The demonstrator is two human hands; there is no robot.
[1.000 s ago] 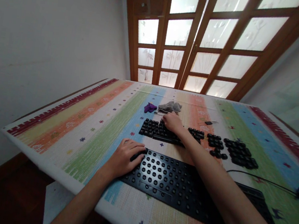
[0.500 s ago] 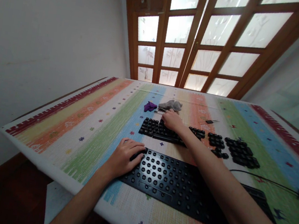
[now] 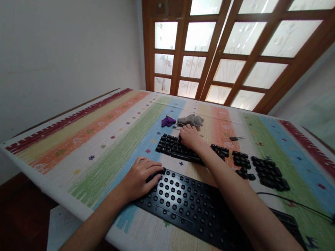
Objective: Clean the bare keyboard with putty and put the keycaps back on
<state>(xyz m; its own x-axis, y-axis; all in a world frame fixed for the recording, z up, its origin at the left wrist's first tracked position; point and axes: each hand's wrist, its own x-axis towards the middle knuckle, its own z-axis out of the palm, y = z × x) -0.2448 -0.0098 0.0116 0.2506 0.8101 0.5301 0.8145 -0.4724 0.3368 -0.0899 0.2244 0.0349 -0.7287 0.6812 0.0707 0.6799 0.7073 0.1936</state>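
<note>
A black keyboard base (image 3: 182, 201) with its keycaps off lies along the near side of the table. My left hand (image 3: 145, 176) grips its upper left corner, thumb on top and fingers along the back edge. Beyond it, removed black keycaps (image 3: 168, 144) are laid out in keyboard order. My right hand (image 3: 190, 136) reaches across the base to the back row of these keycaps, fingers bent and closed together. What is under its fingertips is hidden.
Just past my right hand lie a grey cloth (image 3: 190, 120) and a purple cloth (image 3: 168, 121). A small black tool with metal wires (image 3: 236, 138) is farther right. The keyboard's cable (image 3: 296, 202) runs to a coil at the right. A striped tablecloth (image 3: 102, 150) covers the table.
My right hand has shifted very slightly among the back-row keycaps. My left hand keeps its place on the keyboard base. The view has tilted up a little.
</note>
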